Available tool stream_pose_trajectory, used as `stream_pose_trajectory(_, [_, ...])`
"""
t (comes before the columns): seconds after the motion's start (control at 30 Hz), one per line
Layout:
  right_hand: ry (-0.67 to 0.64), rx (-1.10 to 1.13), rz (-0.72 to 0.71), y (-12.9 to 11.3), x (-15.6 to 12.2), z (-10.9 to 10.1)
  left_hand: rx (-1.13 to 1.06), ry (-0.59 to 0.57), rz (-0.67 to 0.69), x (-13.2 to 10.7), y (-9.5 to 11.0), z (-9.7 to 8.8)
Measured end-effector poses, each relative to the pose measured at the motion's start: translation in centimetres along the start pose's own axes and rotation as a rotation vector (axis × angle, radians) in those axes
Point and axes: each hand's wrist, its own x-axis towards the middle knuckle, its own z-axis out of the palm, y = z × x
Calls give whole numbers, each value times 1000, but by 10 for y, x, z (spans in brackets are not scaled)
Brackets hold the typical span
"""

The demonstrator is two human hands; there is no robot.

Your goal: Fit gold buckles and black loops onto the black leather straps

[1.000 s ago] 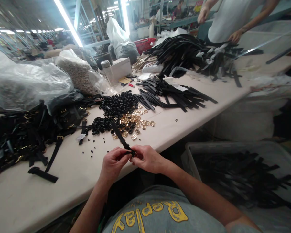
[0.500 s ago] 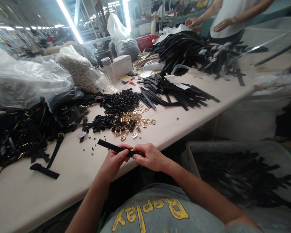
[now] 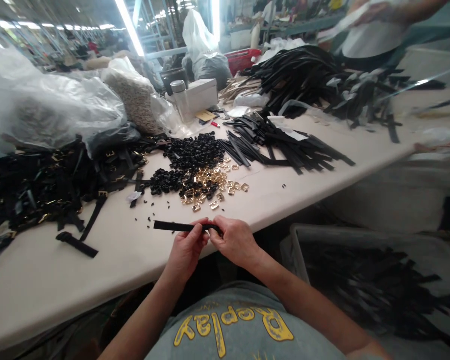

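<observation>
A short black strap [image 3: 174, 226] is held in both hands above the table's front edge, its free end pointing left. My left hand [image 3: 189, 245] pinches it near the middle between thumb and fingers. Wrapped round the other end, my right hand [image 3: 234, 240] hides most of that part, where the strap looks bent over. Just beyond the hands lie gold buckles [image 3: 210, 182] in a loose heap. Against them is a pile of small black loops [image 3: 195, 152]. Finished-looking straps with buckles [image 3: 103, 195] form a big heap on the left.
Long black strips [image 3: 285, 142] lie behind on the right of the table [image 3: 135, 265]. A grey bin [image 3: 298, 250] of black strips stands below the edge. Plastic bags [image 3: 131, 95], a jar [image 3: 180, 102] and a white box [image 3: 202, 95] stand at the back. A co-worker [image 3: 375, 35] works at upper right.
The strap's free end has swung down, so it lies closer to level. My right hand has curled further round its end. The view has shifted slightly left, and the co-worker's hands have risen with something white.
</observation>
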Motion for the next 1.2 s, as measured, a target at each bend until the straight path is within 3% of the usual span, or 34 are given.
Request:
stream_pose_trajectory(0.1, [-83,195,-44,2,-2,1,68,-24,80,-10,-4,3])
stream_pose_trajectory(0.27, [-305,600,-17,10,-8,6,38,-134,56,-23,-9,0])
stream_pose_trajectory(0.43, [-381,646,-39,3,-13,8,-3,-215,58,-31,-17,-10])
stream_pose_trajectory(0.7, [-508,636,-66,-18,-19,16,62,-170,134,-52,-14,-27])
stream_pose_trajectory(0.8, [-536,572,-117,-21,-15,23,104,-37,239,-59,-2,-38])
stream_pose_trajectory(0.9, [-491,495,-150,-21,-8,27,111,232,342,-62,7,-63])
stream_pose_trajectory(1.03, [-325,436,-135,-10,1,24,70,625,463,-72,8,-120])
stream_pose_trajectory(1.2, [-206,391,-75,11,6,13,350,937,549,-111,8,-195])
